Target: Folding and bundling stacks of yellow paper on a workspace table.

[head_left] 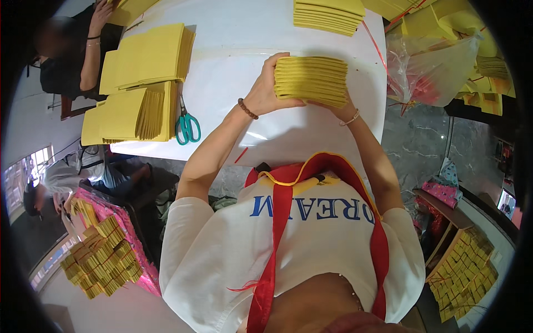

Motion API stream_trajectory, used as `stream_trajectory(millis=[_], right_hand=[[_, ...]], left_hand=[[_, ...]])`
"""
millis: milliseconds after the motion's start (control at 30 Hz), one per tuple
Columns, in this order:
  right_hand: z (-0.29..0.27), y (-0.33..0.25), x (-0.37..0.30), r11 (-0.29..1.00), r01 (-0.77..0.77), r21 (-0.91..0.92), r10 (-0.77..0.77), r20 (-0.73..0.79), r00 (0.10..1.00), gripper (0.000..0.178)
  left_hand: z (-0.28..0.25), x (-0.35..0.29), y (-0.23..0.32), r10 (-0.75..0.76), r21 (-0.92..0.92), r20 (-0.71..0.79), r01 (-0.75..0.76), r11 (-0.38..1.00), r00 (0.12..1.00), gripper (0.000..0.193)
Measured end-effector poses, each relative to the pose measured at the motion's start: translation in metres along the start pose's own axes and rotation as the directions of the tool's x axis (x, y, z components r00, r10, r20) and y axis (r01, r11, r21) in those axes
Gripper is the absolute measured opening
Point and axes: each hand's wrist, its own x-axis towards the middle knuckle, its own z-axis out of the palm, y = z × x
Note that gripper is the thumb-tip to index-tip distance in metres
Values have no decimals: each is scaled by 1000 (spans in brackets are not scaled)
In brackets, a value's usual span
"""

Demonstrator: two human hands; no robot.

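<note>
A thick stack of yellow paper, its layered edges turned toward me, is held above the white table. My left hand is closed round the stack's left end, with the thumb along the lower edge. At the lower right end, my right hand grips the same stack; most of its fingers are hidden behind the paper. To the left on the table lie a pair of scissors with teal handles and several piles of yellow paper, some fanned at their edges.
Another yellow stack sits at the table's far edge. A clear plastic bag and more yellow paper lie to the right. Tied yellow bundles are heaped at lower left and lower right. Co-workers are at far left and below.
</note>
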Motion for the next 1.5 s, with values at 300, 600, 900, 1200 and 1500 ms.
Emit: stream_trajectory(millis=[300,600,900,1200,1500], right_hand=[[-1,1,7,966,-110,235,98,62,993,88],[3,3,5,959,257,-116,-263,-34,964,65],[3,1,6,968,-119,223,116,25,993,78],[1,-16,9,921,-130,367,138,3,990,89],[-23,-1,4,627,-113,771,262,-72,962,83]], left_hand=[[5,-3,-42,-126,101,120,114,988,985,113],[11,3,-51,-198,211,215,152,966,956,105],[-35,13,25,138,-44,132,-133,990,982,133],[-11,40,101,-115,835,322,-224,503,940,105],[-63,31,72,-228,166,176,199,966,958,79]])
